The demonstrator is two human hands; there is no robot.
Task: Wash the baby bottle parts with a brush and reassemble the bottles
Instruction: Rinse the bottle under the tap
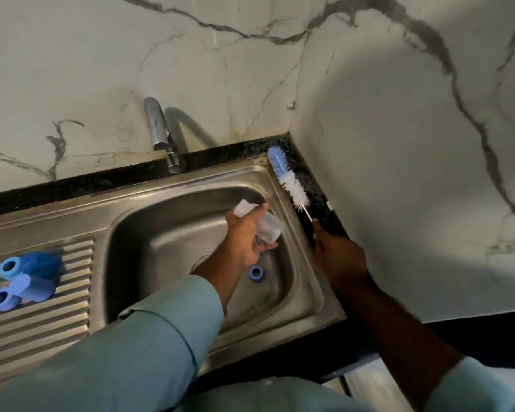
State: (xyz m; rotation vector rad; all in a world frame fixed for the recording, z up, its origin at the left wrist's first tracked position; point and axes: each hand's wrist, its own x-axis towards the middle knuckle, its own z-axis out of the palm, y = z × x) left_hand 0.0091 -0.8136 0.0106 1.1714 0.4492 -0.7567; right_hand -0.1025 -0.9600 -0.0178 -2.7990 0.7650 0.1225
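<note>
My left hand (244, 242) grips a clear baby bottle body (266, 227) over the steel sink basin (161, 233). My right hand (338, 257) holds the handle end of a bottle brush (289, 179); its blue and white bristle head lies along the dark counter strip at the sink's right rim. A blue screw ring (257, 273) lies on the basin floor near the drain. On the ribbed drainboard (42, 322) at the left rest two blue rings (3, 298) and two blue caps (37, 281).
A chrome tap (161, 135) stands behind the basin with no water running. Marble walls (399, 144) meet in a corner just right of the sink. A black counter edge (72, 185) runs along the back.
</note>
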